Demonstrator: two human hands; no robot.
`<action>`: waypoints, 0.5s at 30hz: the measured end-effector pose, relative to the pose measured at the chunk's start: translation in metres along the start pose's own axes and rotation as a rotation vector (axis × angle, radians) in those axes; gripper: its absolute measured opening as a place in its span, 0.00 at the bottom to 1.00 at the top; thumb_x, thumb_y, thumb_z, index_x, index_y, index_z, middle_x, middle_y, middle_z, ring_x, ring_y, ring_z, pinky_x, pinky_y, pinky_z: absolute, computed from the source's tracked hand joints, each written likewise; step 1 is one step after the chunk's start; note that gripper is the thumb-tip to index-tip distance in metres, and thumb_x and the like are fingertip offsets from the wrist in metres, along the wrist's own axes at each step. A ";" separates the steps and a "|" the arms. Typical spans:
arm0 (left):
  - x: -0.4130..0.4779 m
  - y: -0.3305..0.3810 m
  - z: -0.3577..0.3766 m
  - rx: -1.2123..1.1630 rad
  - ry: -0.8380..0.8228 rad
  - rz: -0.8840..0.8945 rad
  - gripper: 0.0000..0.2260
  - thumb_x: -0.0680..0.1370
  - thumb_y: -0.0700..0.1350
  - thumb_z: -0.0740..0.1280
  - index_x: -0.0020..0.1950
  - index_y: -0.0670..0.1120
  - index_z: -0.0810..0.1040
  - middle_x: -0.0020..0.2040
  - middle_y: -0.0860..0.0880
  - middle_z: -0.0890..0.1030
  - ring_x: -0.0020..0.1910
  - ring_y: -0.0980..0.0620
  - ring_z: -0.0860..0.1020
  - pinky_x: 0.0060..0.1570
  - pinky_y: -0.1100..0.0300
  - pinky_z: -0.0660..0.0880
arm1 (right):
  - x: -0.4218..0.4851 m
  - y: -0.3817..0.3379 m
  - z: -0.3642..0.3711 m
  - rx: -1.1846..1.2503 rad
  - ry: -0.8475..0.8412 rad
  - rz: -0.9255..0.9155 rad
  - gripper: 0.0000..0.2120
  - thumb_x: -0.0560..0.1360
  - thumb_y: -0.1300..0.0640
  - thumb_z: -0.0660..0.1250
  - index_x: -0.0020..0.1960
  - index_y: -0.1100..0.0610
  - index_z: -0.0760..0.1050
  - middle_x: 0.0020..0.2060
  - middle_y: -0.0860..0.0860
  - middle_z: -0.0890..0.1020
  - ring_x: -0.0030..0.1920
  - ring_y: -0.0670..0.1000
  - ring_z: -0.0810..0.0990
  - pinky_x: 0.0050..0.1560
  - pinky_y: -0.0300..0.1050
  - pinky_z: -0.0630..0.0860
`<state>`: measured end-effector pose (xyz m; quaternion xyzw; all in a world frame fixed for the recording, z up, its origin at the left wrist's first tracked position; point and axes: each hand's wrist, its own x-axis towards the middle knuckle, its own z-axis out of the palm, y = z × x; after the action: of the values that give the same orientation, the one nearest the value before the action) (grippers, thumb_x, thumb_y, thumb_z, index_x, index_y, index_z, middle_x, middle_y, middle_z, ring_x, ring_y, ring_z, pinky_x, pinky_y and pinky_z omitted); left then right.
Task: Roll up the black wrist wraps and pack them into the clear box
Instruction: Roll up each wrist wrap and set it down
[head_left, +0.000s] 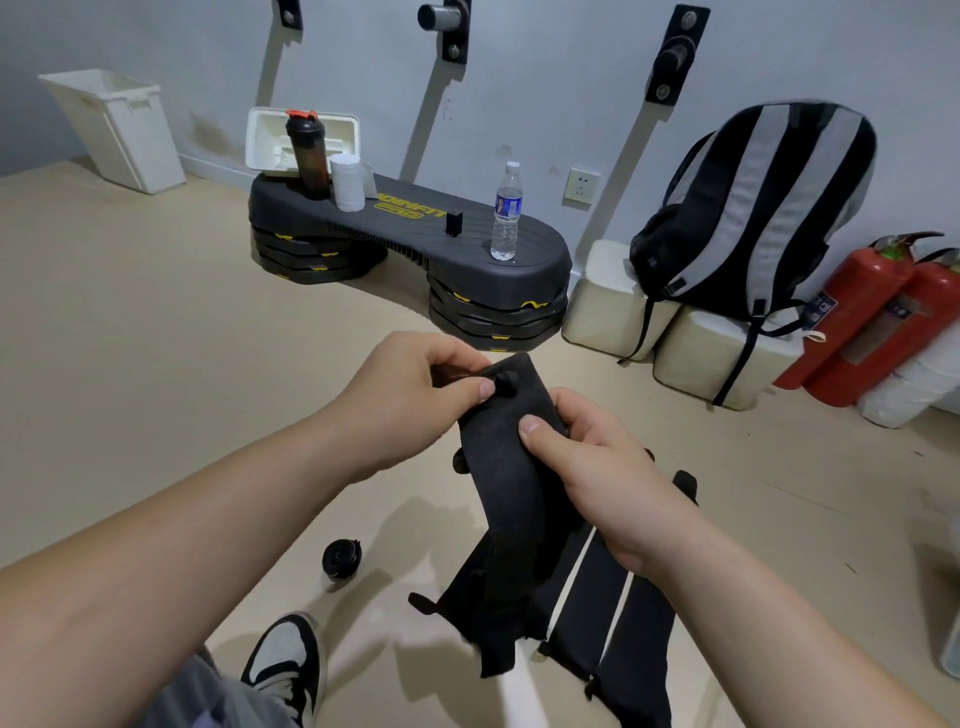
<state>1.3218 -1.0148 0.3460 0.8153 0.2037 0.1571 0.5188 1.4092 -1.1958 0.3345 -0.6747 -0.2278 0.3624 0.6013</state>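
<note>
The left hand (415, 395) pinches the top end of 1 black wrist wrap (506, 478) between the thumb and curled fingers (485, 387), right at a small loop. The right hand (602, 467) grips the strip just below, its thumb pressed on the face. The rest of the wrap hangs down toward the floor (156, 364).

This looks like the very start of a roll. The first turn should be tight and square to the strip's edges. The right hand can then feed the strip under light tension so the coil does not cone sideways.

1 rolled wrap (340, 558) lies on the floor to the left, apart from the flat wraps (597, 608) spread side by side below the hands. Whether the hanging tail touches them I cannot tell, and lifting it would likely avoid dragging them. The clear box is not plainly in view.

Open floor lies left and ahead. A shoe (285, 660) sits near the lower left. The bench (405, 223) and the backpack (753, 208) stand well apart.
</note>
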 end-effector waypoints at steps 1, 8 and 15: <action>0.002 -0.002 -0.001 -0.004 0.016 -0.006 0.05 0.78 0.39 0.75 0.47 0.50 0.87 0.39 0.56 0.86 0.36 0.63 0.81 0.37 0.67 0.75 | 0.000 0.000 -0.001 0.000 -0.002 0.000 0.09 0.87 0.60 0.61 0.61 0.57 0.79 0.54 0.60 0.88 0.59 0.63 0.86 0.62 0.61 0.81; -0.007 -0.009 0.014 0.086 0.061 0.191 0.05 0.79 0.38 0.73 0.44 0.46 0.83 0.40 0.50 0.85 0.36 0.50 0.83 0.35 0.55 0.80 | 0.001 0.001 -0.003 0.084 -0.013 -0.023 0.08 0.86 0.61 0.62 0.58 0.58 0.81 0.49 0.59 0.88 0.49 0.53 0.86 0.52 0.52 0.80; -0.013 0.002 0.009 -0.263 -0.060 0.041 0.04 0.82 0.36 0.70 0.48 0.37 0.83 0.46 0.35 0.85 0.36 0.50 0.80 0.38 0.54 0.77 | -0.004 -0.001 -0.007 0.143 -0.006 -0.063 0.09 0.86 0.61 0.63 0.57 0.54 0.82 0.52 0.58 0.88 0.52 0.58 0.87 0.57 0.57 0.80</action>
<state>1.3149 -1.0289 0.3440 0.7485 0.1490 0.1687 0.6238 1.4117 -1.2032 0.3367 -0.6213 -0.2241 0.3608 0.6584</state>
